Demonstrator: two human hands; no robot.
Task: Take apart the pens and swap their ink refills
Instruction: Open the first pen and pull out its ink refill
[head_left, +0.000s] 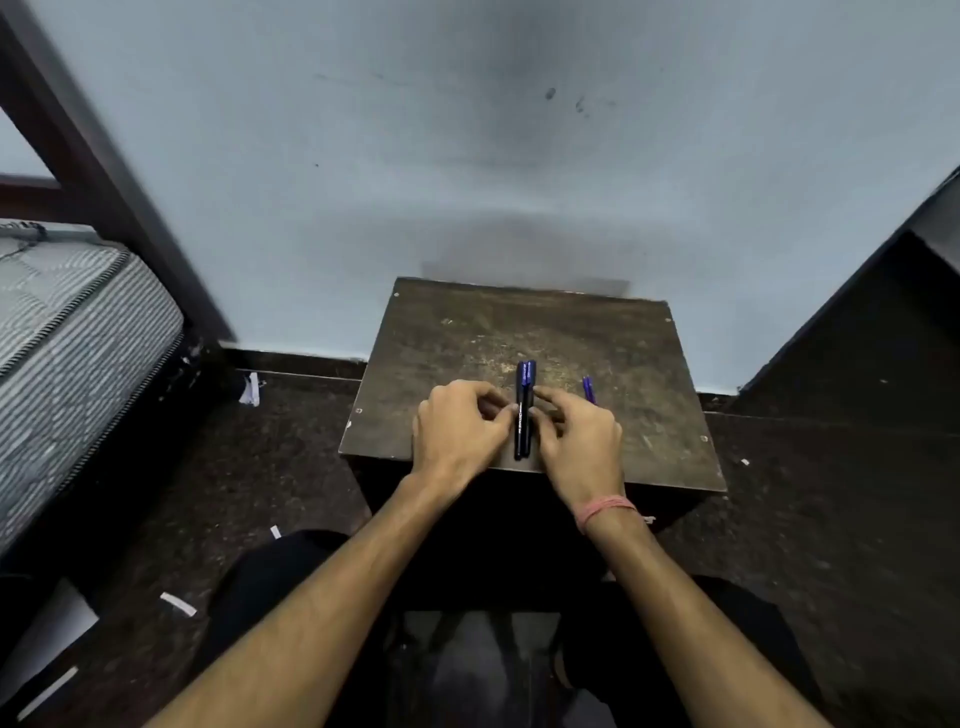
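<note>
Both my grips sit at the middle of the two pens (524, 410), one from each side. My left hand (460, 428) has its fingers curled in, thumb and fingertips touching the left edge of the pair. My right hand (576, 431) mirrors it, fingertips pressed against the right edge. I judge I am steadying or pinching the pens between the two hands rather than lifting them; whether either hand is truly closed around a barrel I cannot tell, since the fingers hide the contact.

These pens lie side by side, touching, on the near half of the desk (649, 364), pointing away from me toward the wall (467, 156). They are slim, straight and dark, with blue at the far ends and pale print along one barrel. I expect them to be light, stiff plastic, smooth enough to roll or slip under a loose hold. Best taken at mid-barrel with one hand and near an end with the other, twisting or pulling gently, as I expect the refill inside to be thin and easily bent.

Just to the right, partly hidden by my right hand, lies a small purple piece (588, 389), perhaps a cap or another pen; I cannot tell which. My right wrist wears a pink thread band (605, 512).

Worn and scratched, the desk top is a dull brown board with screw heads at the corners. A striped mattress (78, 353) stands off to the left.
</note>
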